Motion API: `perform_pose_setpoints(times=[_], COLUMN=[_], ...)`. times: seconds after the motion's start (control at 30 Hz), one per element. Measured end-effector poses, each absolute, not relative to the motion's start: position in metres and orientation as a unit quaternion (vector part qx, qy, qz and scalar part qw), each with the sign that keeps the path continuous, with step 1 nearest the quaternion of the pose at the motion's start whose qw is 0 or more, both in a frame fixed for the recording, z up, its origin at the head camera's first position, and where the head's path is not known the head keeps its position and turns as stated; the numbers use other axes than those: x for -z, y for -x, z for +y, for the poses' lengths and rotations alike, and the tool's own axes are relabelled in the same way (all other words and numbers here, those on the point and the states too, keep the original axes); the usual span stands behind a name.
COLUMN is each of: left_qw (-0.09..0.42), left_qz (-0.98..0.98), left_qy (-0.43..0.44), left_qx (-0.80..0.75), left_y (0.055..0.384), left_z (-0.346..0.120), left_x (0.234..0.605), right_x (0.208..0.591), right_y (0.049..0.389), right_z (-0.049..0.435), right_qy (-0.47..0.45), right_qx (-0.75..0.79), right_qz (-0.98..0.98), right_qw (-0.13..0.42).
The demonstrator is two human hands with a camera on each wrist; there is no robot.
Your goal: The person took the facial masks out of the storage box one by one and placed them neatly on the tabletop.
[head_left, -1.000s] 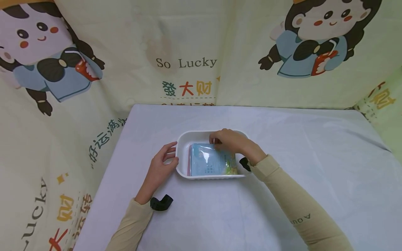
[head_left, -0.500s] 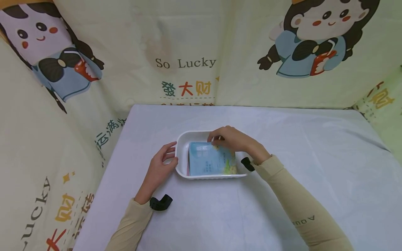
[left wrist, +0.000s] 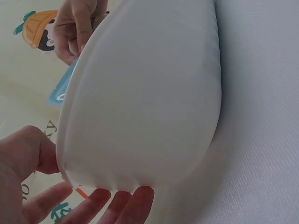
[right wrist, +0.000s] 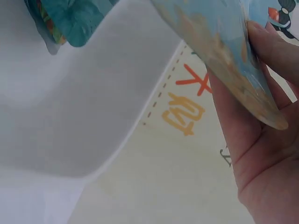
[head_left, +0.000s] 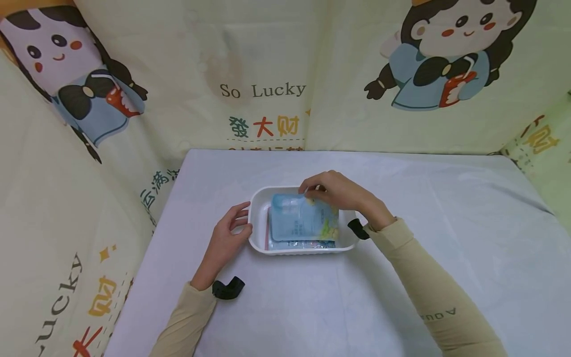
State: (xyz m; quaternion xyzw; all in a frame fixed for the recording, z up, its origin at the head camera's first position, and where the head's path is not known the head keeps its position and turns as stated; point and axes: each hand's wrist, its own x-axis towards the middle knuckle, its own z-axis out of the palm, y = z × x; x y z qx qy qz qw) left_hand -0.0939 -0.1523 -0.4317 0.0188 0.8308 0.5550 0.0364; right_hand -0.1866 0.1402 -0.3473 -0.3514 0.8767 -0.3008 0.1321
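In the head view, a white tray (head_left: 257, 242) with rounded corners stands on the table. My right hand (head_left: 341, 191) pinches the far edge of a flat, glossy light-blue packet (head_left: 296, 220), lifted above the others. Below it, more flat packets (head_left: 303, 245) lie in the tray, mostly covered. The right wrist view shows the thumb and fingers on either side of the lifted packet (right wrist: 219, 51). My left hand (head_left: 229, 240) touches the tray's left end. Its spread fingertips rest on the outer wall (left wrist: 145, 93) in the left wrist view, with the thumb at the rim.
A white cloth covers the table (head_left: 446, 223). Behind and to the left hangs a cream curtain (head_left: 267, 44) with cartoon figures and lettering. A black wrist mount (head_left: 229, 287) sits on the left sleeve, another (head_left: 358, 229) on the right.
My right hand has moved up and slightly right, raising the light-blue packet off the stack, so packets beneath now show along the near side. The left hand and tray hold almost still.
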Motion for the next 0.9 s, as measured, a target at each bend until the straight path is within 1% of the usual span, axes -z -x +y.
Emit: perform_pose_setpoints(times=[0.43,0.9], left_qw=[0.052,0.053], left_qz=[0.817,0.810], left_qy=[-0.017,-0.017], left_qx=[-0.574,-0.584], left_y=[0.096,0.097], left_z=[-0.156,-0.157], left_x=[0.432,0.433], right_x=[0.330,0.327], right_y=[0.187,0.189], right_z=[0.165,0.205], right_qy=[0.319,0.295], right_qx=[0.298,0.309], right_qz=[0.891,0.899], right_qw=[0.122,0.099])
